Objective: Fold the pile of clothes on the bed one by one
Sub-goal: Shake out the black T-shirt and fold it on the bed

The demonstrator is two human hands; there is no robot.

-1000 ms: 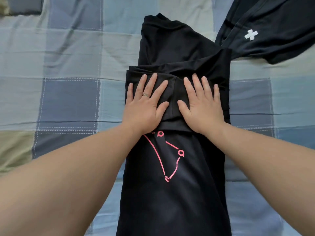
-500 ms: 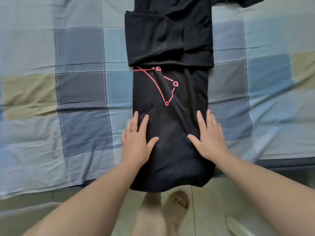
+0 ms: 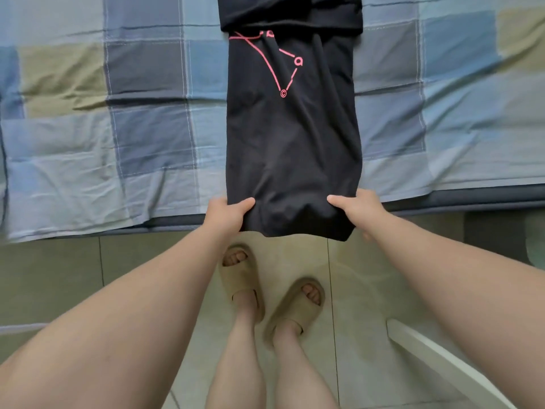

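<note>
Black shirt (image 3: 292, 137): soft matte fabric, folded into a long narrow strip, lightly creased, with a pink line print (image 3: 275, 60) toward its far end. It lies lengthwise on the wrinkled blue-and-olive checked bedspread (image 3: 118, 128), its near end overhanging the bed edge. Your left hand (image 3: 225, 215) grips the near left corner, thumb on top; your right hand (image 3: 356, 211) grips the near right corner likewise. Your tan slippers (image 3: 241, 276) stand on glossy floor tiles (image 3: 362, 284).
</note>
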